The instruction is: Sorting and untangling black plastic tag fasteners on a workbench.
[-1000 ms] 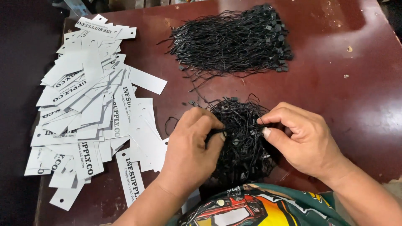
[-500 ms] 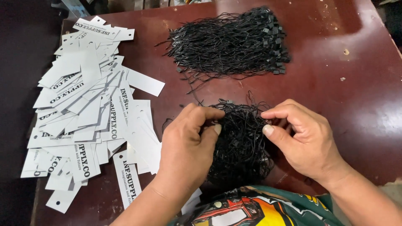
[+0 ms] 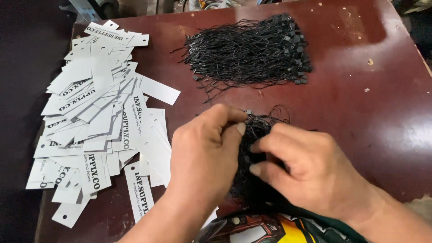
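Note:
A tangled bunch of black tag strings (image 3: 252,148) lies at the near edge of the dark red table (image 3: 360,112). My left hand (image 3: 202,157) pinches strings at the top of this bunch with thumb and fingers. My right hand (image 3: 310,166) presses in from the right, its fingertips digging into the same bunch. A second, larger pile of black strings (image 3: 249,51) with small square ends lies farther back, apart from both hands. A spread heap of white printed paper tags (image 3: 96,121) covers the table's left side, just left of my left hand.
The table's left edge borders a dark floor (image 3: 18,112). Bare table surface shows at the right, with a few small light specks (image 3: 370,62). A colourful printed shirt (image 3: 265,229) fills the bottom edge below my hands.
Both hands have closed in on the near bunch: the right hand slid left over it and the left hand's fingers pinched at its top. The view has shifted slightly.

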